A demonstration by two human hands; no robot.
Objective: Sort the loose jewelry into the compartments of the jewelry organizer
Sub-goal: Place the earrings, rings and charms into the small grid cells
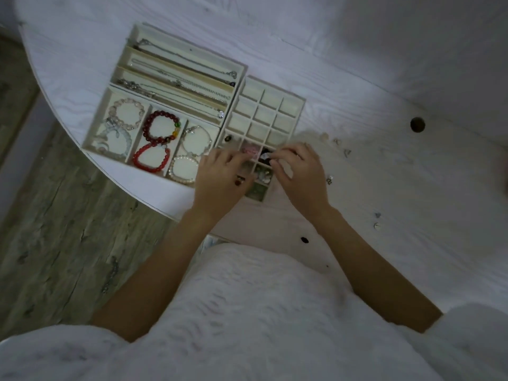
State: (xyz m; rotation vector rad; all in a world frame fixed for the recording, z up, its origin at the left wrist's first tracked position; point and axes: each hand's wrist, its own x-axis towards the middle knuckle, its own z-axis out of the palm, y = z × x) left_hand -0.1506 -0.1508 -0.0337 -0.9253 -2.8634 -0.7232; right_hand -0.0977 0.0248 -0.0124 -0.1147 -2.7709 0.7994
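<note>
A cream grid organizer (270,105) with small square cells lies on the white table; its far cells hold nothing, its near cells hold small pieces. My left hand (220,180) rests over the grid's near-left cells, fingers bent. My right hand (299,174) is over the near-right cells, fingertips pinched at a small dark and white piece (266,155); the blur hides the grip. Several small loose pieces (338,143) lie on the table right of the grid. A larger tray (236,67) to the left holds chain necklaces (178,78) and bead bracelets (162,130).
The table's curved edge (115,171) runs close to the big tray's near-left corner, with wood floor (55,243) below. A round cable hole (417,124) sits right of the grid. More small pieces (377,221) lie at the near right. My white clothing fills the foreground.
</note>
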